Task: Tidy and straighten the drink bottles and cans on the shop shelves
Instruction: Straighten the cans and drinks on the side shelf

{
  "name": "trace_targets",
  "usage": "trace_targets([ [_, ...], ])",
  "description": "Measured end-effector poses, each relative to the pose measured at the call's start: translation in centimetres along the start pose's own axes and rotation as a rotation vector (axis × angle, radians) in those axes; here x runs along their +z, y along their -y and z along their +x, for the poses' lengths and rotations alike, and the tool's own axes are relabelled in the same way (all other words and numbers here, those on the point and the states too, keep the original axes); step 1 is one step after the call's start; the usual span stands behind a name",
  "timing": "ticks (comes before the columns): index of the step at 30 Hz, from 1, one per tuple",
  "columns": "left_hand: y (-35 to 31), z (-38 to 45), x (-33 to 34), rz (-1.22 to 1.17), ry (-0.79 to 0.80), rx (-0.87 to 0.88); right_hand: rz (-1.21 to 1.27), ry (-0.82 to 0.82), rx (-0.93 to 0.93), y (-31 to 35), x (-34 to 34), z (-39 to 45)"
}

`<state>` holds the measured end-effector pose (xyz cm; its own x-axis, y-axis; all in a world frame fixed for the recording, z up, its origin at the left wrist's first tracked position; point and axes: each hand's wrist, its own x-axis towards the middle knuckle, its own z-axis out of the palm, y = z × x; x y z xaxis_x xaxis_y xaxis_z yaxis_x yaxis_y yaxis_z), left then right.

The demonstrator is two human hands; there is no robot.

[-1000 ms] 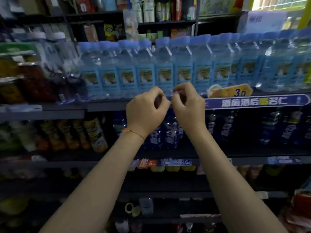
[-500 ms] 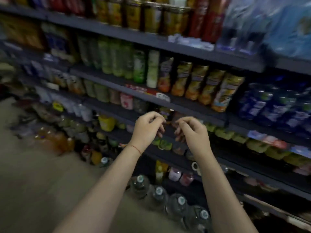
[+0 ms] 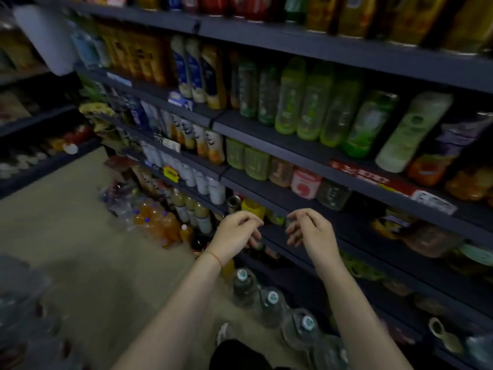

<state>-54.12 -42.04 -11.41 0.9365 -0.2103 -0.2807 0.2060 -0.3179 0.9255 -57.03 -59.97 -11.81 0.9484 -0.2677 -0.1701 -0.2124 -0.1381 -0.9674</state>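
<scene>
The shop aisle is dim, with dark shelves (image 3: 298, 156) running off to the left and a bare tan floor (image 3: 69, 236) below them. A second ago the view faced a tidy row of blue-capped water bottles higher up; since then it has swung down and to the left, and those bottles are out of view. What faces the person now is a row of green bottles (image 3: 314, 108) leaning at mixed angles, a lower row of small jars and cans (image 3: 304, 182), and big water jugs (image 3: 269, 303) standing on the floor against the bottom shelf.

Both hands have come down with the view. The left hand (image 3: 234, 236) and right hand (image 3: 312, 233) hover side by side, just in front of a shelf edge, fingers loosely curled and holding nothing. They touch no bottle.

I'd judge the water row finished and a new section just being picked. The leaning green bottles look like the likeliest next job, though the hands sit lower than that row.
</scene>
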Motion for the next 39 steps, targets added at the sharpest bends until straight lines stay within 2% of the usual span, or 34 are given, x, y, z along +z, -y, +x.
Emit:
trace_targets([
  [3, -0.3, 6.7, -6.2, 0.070, -0.024, -0.027, 0.000, 0.032, 0.015, 1.4, 6.0, 6.8],
  [6, 0.4, 12.5, -11.0, 0.143, 0.024, -0.075, -0.065, 0.071, 0.109, 1.7, 11.1, 12.6],
  [13, 9.5, 24.5, -15.8, 0.182, 0.164, -0.253, -0.301, 0.177, 0.411, -6.9, 22.6, 20.5],
  [17, 16.5, 31.2, -16.0, 0.193, 0.222, -0.322, -0.549, 0.189, 0.381, -12.5, 27.3, 25.0],
  [21, 22.9, 37.4, -15.7, 0.201, 0.289, -0.305, -0.843, 0.128, 0.305, -18.7, 30.9, 32.1],
  [25, 27.6, 40.7, -15.5, 0.192, 0.347, -0.280, -0.972, 0.043, 0.307, -24.2, 32.9, 37.5],
  [31, 31.0, 41.7, -16.5, 0.204, 0.374, -0.218, -0.959, -0.083, 0.320, -27.3, 33.6, 38.8],
  [34, 30.6, 40.7, -17.4, 0.259, 0.400, -0.181, -0.907, 0.006, 0.325, -24.8, 33.8, 36.4],
  [39, 25.9, 36.4, -20.7, 0.301, 0.462, -0.031, -0.584, 0.110, 0.304, -15.5, 34.5, 29.8],
])
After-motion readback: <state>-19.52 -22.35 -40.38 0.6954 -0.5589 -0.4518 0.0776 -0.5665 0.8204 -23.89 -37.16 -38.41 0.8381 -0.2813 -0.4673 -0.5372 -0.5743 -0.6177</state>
